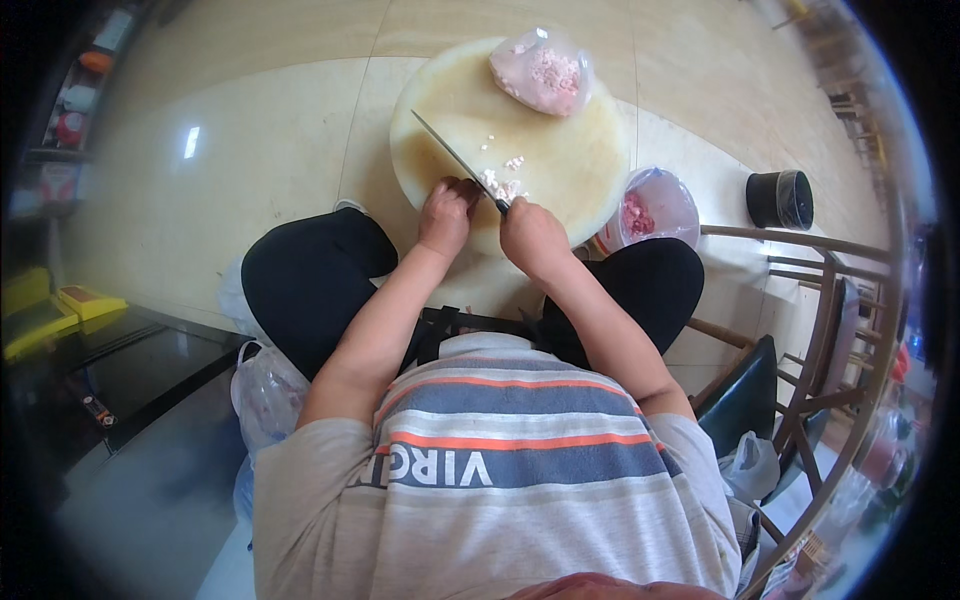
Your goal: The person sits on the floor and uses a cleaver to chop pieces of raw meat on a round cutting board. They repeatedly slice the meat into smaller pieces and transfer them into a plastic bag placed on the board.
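Observation:
A large round cutting board (555, 157) lies before me, between my knees. My right hand (534, 232) grips the dark handle of a knife (454, 152), whose long blade slants up to the left over the board. My left hand (448, 214) rests at the board's near edge, close to the blade, with its fingers bent; what is under the fingertips is hidden. Small pale diced pieces, apparently fatty meat (508, 187), lie beside the blade near the handle, with a few crumbs farther up. A clear plastic bag of diced pink meat (551, 75) sits at the board's far edge.
A plastic-lined bucket (679, 202) with red meat pieces stands right of the board. Farther right are a black lined bin (765, 200) and a wooden chair (802, 241). Plastic bags (270, 390) are by my left hip, near a dark glossy surface (157, 375).

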{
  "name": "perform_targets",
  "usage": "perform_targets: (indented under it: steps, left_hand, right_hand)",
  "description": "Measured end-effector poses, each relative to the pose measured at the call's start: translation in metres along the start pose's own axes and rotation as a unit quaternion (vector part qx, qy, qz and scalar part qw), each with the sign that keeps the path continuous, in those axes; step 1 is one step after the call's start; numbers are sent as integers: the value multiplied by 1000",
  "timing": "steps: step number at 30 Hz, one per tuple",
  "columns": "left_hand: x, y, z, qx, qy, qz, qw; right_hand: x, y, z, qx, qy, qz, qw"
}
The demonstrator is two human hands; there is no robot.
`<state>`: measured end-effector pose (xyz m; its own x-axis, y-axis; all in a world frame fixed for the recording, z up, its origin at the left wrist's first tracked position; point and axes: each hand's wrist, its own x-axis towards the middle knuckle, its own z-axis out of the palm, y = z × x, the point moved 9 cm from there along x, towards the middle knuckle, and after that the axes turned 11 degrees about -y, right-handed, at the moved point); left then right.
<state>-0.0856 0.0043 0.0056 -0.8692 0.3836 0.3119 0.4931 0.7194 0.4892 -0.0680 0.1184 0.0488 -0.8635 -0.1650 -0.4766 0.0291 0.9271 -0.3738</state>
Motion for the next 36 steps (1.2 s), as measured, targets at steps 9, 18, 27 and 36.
perform_targets:
  steps: [9,18,27,36]
  left_hand:
    - [-2,-9,-2,-57,48,-12,997]
    - [0,-2,-1,-43,12,-1,999]
    - [1,-8,-13,-86,66,-8,994]
    - [-1,-6,-4,-43,33,7,998]
  right_hand:
    - [-6,15,-9,57,89,-29,994]
    - [-2,11,11,45,-1,8,999]
    - [2,10,-3,73,63,-13,995]
    - [-9,5,7,39,-27,8,999]
